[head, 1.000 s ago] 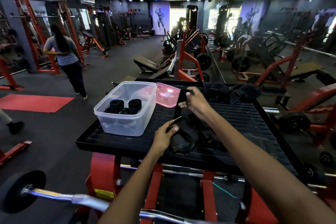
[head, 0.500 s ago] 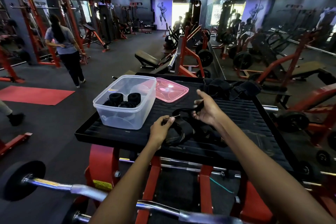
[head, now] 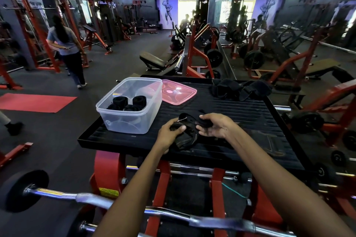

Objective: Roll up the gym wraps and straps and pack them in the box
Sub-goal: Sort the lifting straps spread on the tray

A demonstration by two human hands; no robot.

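A black gym strap (head: 187, 136) with a small metal buckle lies on the black ribbed platform (head: 240, 113). My left hand (head: 170, 132) pinches its padded end near the buckle. My right hand (head: 215, 126) holds the strap's free tail just to the right, palm turned up. The clear plastic box (head: 131, 106) stands at the platform's left and holds several rolled black wraps (head: 125, 103). A heap of loose black wraps (head: 238, 88) lies at the platform's far right edge.
The pink lid (head: 178, 91) lies flat behind the box. A chrome barbell (head: 92, 200) with a black plate crosses in front of me. A person walks on the floor at the left, beside red racks. Another strap (head: 269, 140) lies flat on the platform's right.
My right hand has come down from a raised, stretched-out hold to the platform, close to my left hand. The strap now lies slack between both hands.
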